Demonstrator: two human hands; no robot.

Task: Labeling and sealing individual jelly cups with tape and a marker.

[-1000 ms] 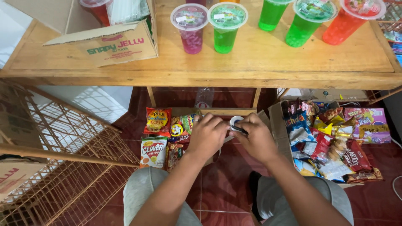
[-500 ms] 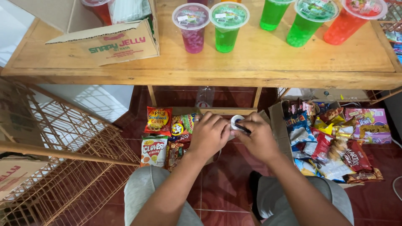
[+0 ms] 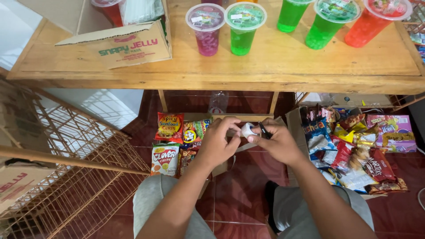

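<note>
White roll point(image 3: 247, 129) pinched by left hand point(image 3: 220, 144), right hand point(image 3: 278, 142) fingers (table edge point(image 3: 221, 84) above, snack packets flanking).

Over the last second, the small white roll of tape point(image 3: 247, 129) has come more into view: earlier it was mostly covered between the two hands, now its round white side shows between the fingertips. Left hand point(image 3: 220, 144) has shifted slightly left and opened its fingers point(image 3: 232, 122) a little, thumb drawn back from the roll. Right hand point(image 3: 278, 142) has turned slightly, and the thin black object point(image 3: 265, 131) it pinches now points up and left beside the roll.
</note>
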